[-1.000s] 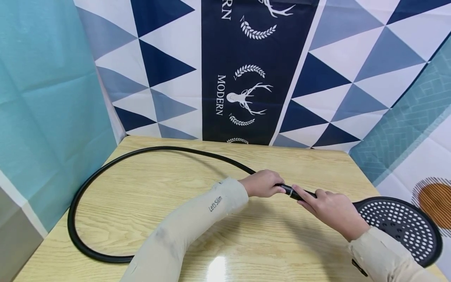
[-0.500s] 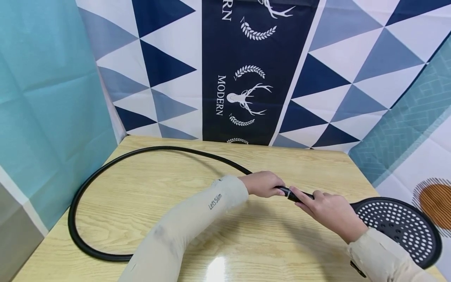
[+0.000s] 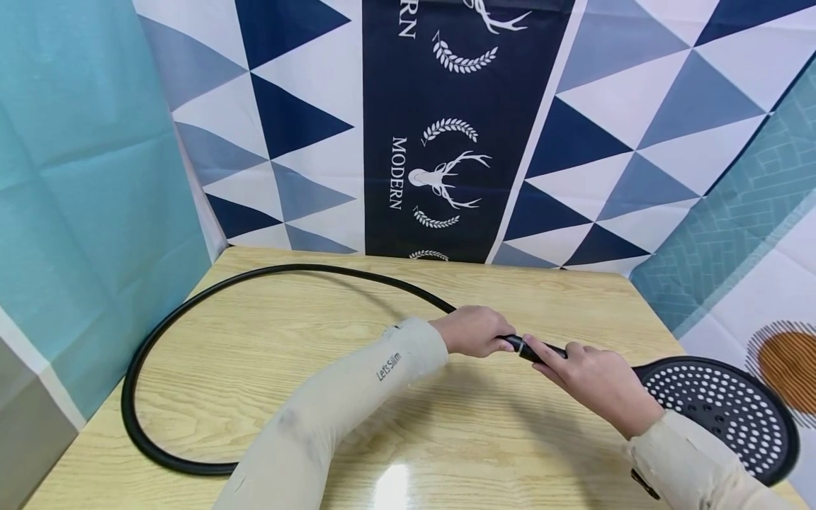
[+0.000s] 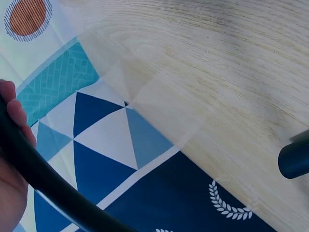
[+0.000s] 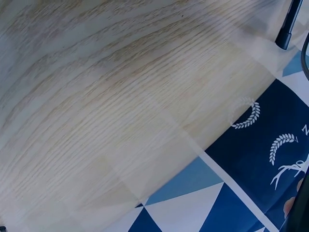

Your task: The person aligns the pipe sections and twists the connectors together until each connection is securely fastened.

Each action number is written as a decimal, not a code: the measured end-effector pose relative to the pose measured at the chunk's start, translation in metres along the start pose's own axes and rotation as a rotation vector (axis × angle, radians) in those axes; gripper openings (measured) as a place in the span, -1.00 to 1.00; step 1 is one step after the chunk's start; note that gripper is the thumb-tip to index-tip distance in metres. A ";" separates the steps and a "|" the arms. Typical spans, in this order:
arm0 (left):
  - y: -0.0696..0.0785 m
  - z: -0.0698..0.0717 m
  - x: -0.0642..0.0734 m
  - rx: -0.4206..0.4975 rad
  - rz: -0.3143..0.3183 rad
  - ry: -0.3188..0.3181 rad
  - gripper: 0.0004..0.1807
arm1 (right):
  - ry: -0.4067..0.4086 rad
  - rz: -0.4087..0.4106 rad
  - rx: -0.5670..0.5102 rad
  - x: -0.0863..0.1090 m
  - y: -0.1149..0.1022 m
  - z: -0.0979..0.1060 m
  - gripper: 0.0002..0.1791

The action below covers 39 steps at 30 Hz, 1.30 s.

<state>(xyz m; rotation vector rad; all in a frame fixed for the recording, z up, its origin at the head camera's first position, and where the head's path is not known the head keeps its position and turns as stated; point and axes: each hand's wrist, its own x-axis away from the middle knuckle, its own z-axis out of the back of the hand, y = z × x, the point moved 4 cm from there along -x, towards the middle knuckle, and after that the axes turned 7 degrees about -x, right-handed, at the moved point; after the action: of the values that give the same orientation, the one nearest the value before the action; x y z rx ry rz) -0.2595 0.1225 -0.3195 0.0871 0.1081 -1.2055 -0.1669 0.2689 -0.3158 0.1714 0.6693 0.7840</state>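
Over the table, hose and shower head held end to end

From my remote post, the head camera gives me a patterned cloth rising behind the pale wooden table, printed with triangles, white antlered deer and the word MODERN; a teal cloth hangs at the left. The table fills the lower view, a bright glint near its front. Across its left half the black hose sweeps in one wide loop, from behind the left sleeve, cream and lettered "Let's Slim", round the far side to the person's grip. The right sleeve reaches in from the lower right. Partly behind it, at the far right, is the shower head, a black disc dotted with pale holes. The right hand wraps the shower head's handle, one finger stretched toward the joint. The left hand grips the hose close to its end; the left wrist camera shows me fingers curled round it. High on the right wrist feed a black tip appears; I cannot tell what it belongs to. Between the hands, a thin silvery ring marks where hose and handle meet; whether they are fastened, I cannot tell.
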 end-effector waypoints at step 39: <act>-0.054 -0.029 0.011 -0.230 0.307 0.013 -0.74 | 0.048 -0.053 -0.063 0.027 0.019 -0.043 -0.37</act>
<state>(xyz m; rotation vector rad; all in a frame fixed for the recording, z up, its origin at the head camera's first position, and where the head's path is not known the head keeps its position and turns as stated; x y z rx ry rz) -0.3076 0.0965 -0.3500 -0.0880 0.2357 -0.8796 -0.1909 0.2976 -0.3553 0.0771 0.6905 0.7590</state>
